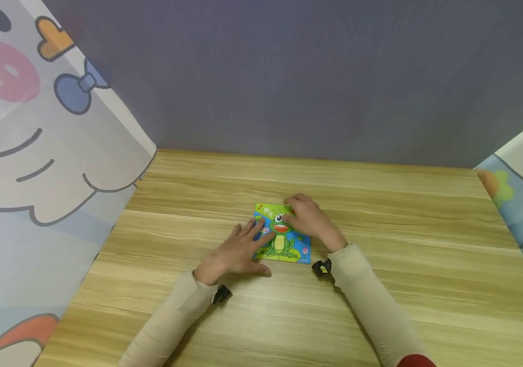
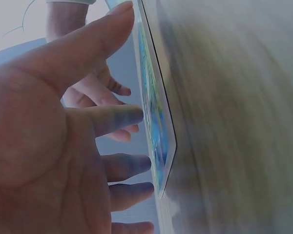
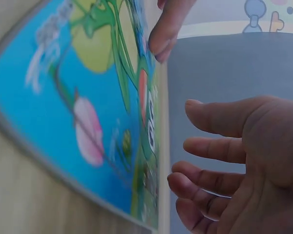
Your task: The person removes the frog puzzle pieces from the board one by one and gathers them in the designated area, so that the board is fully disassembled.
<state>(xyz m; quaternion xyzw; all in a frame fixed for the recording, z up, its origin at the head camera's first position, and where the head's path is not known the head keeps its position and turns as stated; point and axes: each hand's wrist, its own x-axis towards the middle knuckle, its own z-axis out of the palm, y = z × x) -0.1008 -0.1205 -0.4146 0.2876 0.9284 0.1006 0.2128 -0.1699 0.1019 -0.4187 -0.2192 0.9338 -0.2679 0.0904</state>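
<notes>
The board (image 1: 280,251) lies flat on the table (image 1: 403,229), a little nearer the table's left edge than its right, set well in from the far edge. It shows a green frog with big white eyes, a red mouth and a yellow belly on blue, the frog's feet toward the near side.

The left hand (image 1: 238,252) is over the board's left side, its grip slack: fingers spread and nearly straight, tips at the face, the thumb out past the near left corner. The right hand (image 1: 309,216) is over the far right corner, its grip loose too, fingers softly bent around nothing; whether its tips touch the board I cannot tell.

Both arms wear cream sleeves (image 1: 367,295), with a small black clip (image 1: 322,267) at each wrist, and a red patch (image 1: 415,361) shows by the right one. A grey wall (image 1: 312,76) rises at the table's far edge. Cartoon panels (image 1: 59,204) stand along the left and right edges.
</notes>
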